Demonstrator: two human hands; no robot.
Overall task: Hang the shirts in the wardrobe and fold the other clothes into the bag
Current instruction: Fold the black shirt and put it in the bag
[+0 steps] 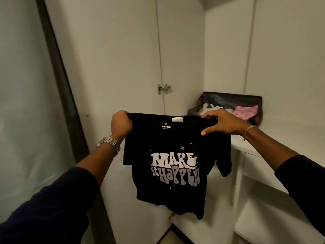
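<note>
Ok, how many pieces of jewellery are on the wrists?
2: a silver watch on the left wrist, and a thin bracelet on the right wrist. Sleeves may hide more.

Both arms wear dark navy long sleeves, pushed up the forearms. The left wrist carries a silver metal link watch (109, 144). The right wrist carries a thin chain bracelet (247, 130).

A home's clothes-storage corner is showing here, a bedroom or dressing nook. White cupboard doors (133, 55) with a metal latch (163, 88) are filling the walls, and white open shelves (263, 166) are running along the right. A dark bag (228, 101) holding clothes is sitting on the top shelf, which is pointing to household use.
</note>
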